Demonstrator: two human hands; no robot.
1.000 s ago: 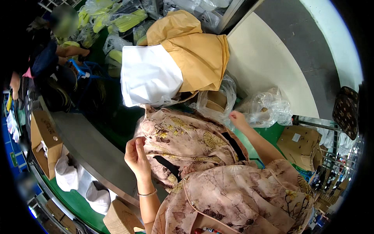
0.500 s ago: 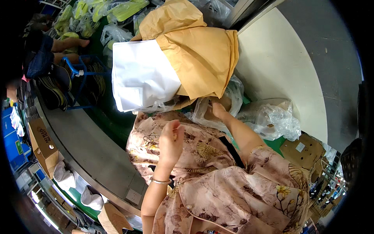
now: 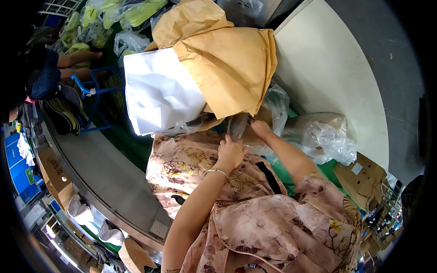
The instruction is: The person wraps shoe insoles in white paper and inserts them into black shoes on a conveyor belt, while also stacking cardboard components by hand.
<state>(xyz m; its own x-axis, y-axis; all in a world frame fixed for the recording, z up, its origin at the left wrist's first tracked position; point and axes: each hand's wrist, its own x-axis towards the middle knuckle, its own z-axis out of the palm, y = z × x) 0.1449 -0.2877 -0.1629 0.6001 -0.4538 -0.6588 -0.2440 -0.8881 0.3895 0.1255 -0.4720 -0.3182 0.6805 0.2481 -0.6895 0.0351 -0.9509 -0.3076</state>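
Note:
A clear plastic bag point(image 3: 237, 127) lies at my lap, partly under a stack of brown paper sheets point(image 3: 227, 68) and white paper sheets point(image 3: 161, 91). My left hand point(image 3: 231, 152) is at the bag's near edge, its fingers bent on the plastic. At the bag's right side, my right hand point(image 3: 261, 130) has its fingers closed on the plastic. Something small and dark shows by the right fingertips, too small to name. The paper hides the far part of the bag.
More crumpled clear plastic point(image 3: 325, 143) lies to the right, beside a pale curved tabletop point(image 3: 337, 77). A cardboard box point(image 3: 359, 179) stands below it. At left, a blue metal frame point(image 3: 93, 86) holds dark stacked pieces, near another person's arm point(image 3: 79, 58). Bagged yellow-green items point(image 3: 141, 16) lie at the back.
My left hand has come down from its raised place, moving right and forward onto the plastic bag. My right hand stays at the bag, shifted slightly. The view has shifted a little.

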